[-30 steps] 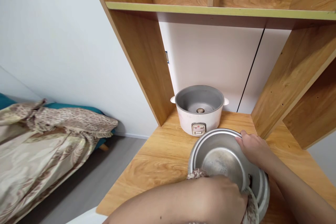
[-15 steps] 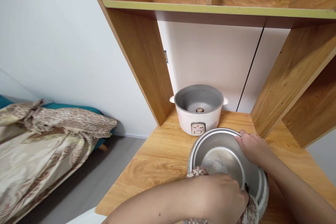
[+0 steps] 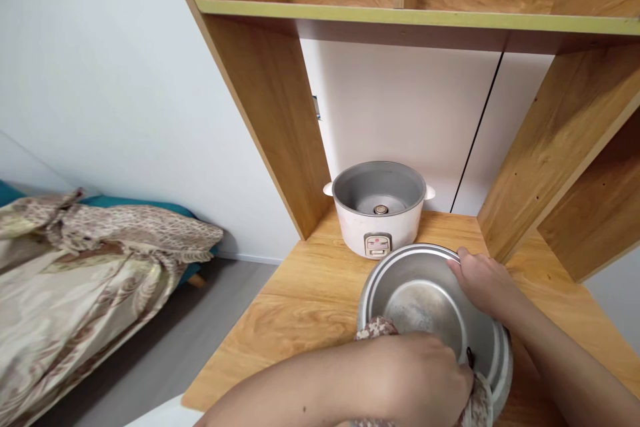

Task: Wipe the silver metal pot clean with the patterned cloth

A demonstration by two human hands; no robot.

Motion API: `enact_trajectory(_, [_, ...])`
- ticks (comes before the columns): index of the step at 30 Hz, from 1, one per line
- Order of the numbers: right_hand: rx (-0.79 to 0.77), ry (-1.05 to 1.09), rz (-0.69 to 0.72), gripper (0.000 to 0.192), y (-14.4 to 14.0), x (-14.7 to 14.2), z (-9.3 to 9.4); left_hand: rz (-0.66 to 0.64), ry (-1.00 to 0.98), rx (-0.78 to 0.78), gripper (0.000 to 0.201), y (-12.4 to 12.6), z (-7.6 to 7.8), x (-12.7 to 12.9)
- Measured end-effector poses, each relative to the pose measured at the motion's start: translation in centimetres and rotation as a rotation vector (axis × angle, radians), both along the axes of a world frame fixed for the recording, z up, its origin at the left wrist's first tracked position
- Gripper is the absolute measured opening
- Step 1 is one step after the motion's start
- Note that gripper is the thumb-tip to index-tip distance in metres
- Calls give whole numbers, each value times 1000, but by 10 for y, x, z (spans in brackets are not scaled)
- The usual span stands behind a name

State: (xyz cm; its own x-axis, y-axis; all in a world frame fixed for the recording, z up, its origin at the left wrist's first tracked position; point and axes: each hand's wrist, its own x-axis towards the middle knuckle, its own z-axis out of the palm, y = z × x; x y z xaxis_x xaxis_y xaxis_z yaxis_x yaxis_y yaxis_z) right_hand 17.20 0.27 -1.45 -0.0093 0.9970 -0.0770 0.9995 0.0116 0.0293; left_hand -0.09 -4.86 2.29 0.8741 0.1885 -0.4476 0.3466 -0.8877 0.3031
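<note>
A silver metal inner pot (image 3: 417,310) is tilted toward me above the front part of the wooden desk. My right hand (image 3: 483,280) is closed over its upper right rim, thumb toward the inside. My left hand (image 3: 425,377) is closed on a brown-and-white patterned cloth (image 3: 480,400), which lies over the pot's near rim; its fingertips are hidden. Behind the pot stands a white rice cooker body (image 3: 377,227) without its inner pot, its grey inside and round centre plate showing. Two white handles stick out at its sides.
The wooden desk (image 3: 280,307) carries upright side panels (image 3: 270,113) and a shelf (image 3: 400,13) over the cooker. A white wall stands behind. A bed with patterned bedding (image 3: 100,260) is at the left, beside grey floor (image 3: 200,327).
</note>
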Motion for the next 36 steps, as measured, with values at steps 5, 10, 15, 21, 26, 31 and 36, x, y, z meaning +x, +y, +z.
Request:
enact_trajectory(5, [-5,12,-4,38,0,0,-1,25,-33,0,28,2,-8,-2])
enact_trajectory(10, [-12,11,-19,38,1,0,0,34,-25,-35,27,2,-3,-3])
enact_trajectory(15, [-11,16,-12,38,1,0,0,94,81,-70,37,0,9,-2])
enact_trajectory(21, [-22,19,-22,39,1,-1,0,85,119,-46,50,0,0,4])
enact_trajectory(26, [-54,85,9,41,1,7,3,-7,139,-41,50,2,-3,5])
enact_trajectory(31, [-83,179,35,41,3,17,6,-164,144,-38,46,4,-8,1])
enact_trajectory(36, [-91,298,142,38,12,22,3,-282,102,-9,34,8,-23,-4])
